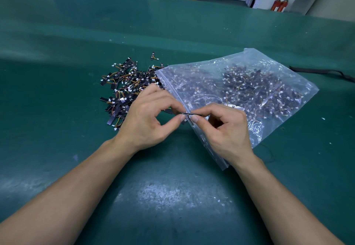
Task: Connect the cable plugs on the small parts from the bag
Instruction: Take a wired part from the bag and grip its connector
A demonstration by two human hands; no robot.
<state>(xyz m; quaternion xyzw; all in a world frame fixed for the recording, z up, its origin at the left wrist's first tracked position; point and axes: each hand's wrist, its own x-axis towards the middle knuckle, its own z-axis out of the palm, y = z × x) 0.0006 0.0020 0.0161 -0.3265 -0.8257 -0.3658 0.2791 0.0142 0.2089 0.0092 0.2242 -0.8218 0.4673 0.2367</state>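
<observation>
The left hand (148,114) and the right hand (224,129) meet above the zip edge of the clear bag (257,62). Each pinches one end of a thin dark small part (187,113) between thumb and forefinger, the other fingers curled. Its plug is too small to make out. The bag lies flat on the green surface (172,196), filled with similar parts. A loose pile of parts (126,87) with white plugs and orange wires lies at the bag's mouth, left of it. A black strap (322,71) lies far right.
</observation>
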